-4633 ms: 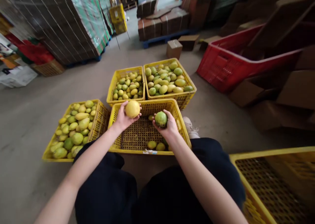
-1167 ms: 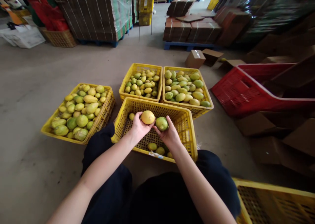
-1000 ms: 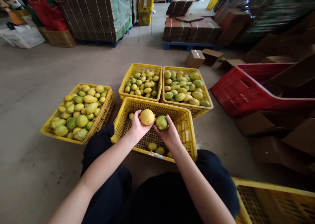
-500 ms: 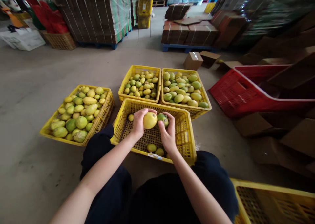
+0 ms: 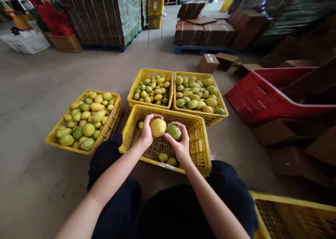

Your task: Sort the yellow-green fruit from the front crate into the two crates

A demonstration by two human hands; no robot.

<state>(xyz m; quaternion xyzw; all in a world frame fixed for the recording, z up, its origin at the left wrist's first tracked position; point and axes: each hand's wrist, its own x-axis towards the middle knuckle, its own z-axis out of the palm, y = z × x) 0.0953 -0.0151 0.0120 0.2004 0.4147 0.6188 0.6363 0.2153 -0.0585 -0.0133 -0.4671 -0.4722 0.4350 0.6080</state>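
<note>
Held above a yellow plastic crate (image 5: 201,125) between my knees are two papayas. My left hand (image 5: 147,131) is closed around a yellow papaya (image 5: 158,127), fingers over its far side. My right hand (image 5: 183,142) grips a green papaya (image 5: 173,132), thumb on its near side. The two fruits are close together, with a narrow gap between them. Inside the crate, a small yellow papaya (image 5: 140,125) lies at the far left, and a few yellow-green papayas (image 5: 163,157) rest along the near wall, partly hidden by my right wrist.
Full papaya crates stand at the left (image 5: 119,109), far middle (image 5: 151,71) and far right (image 5: 223,118). A red crate (image 5: 244,100) and opened cardboard boxes (image 5: 275,132) lie to the right. Another yellow crate (image 5: 291,202) is at lower right. Loaded pallets (image 5: 204,50) stand behind.
Both papayas have turned in my hands; more of the green one now shows. The right hand has shifted slightly right. The whole view has moved a little.
</note>
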